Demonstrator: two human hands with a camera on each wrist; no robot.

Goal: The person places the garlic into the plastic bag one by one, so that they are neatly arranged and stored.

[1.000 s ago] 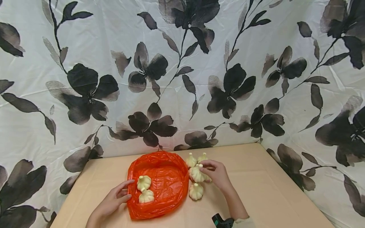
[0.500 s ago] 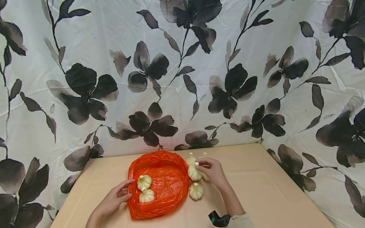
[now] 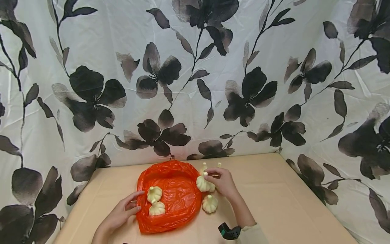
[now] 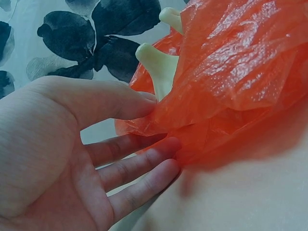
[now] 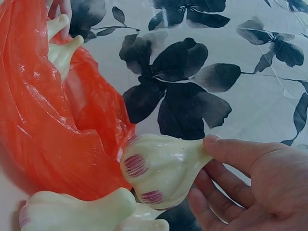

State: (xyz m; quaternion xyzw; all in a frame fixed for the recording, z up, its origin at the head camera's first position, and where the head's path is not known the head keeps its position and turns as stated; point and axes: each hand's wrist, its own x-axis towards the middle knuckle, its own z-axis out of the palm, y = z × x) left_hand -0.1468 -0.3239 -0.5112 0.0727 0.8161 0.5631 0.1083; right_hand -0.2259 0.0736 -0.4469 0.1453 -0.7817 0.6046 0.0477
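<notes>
A red plastic bag (image 3: 181, 195) lies on the table with its mouth spread wide. Two garlic bulbs (image 3: 154, 194) sit inside it, near its left side. My left hand (image 3: 120, 211) pinches the bag's left rim, thumb on one side and fingers on the other, as the left wrist view shows. By its stem my right hand (image 5: 255, 185) holds another garlic bulb (image 5: 161, 168), which has purple streaks. This bulb is raised at the bag's right rim. Just right of the bag are more bulbs, one of them a garlic bulb (image 3: 210, 204) nearer me; others are partly hidden behind the right hand.
The tan table (image 3: 283, 206) extends to the right of the right arm. A white curtain with dark flowers (image 3: 195, 84) hangs behind and beside it. A black device (image 3: 229, 231) is on the right wrist.
My right hand has lifted the garlic bulb from the group and moved it left, towards the bag. The left hand and the bag have stayed in place.
</notes>
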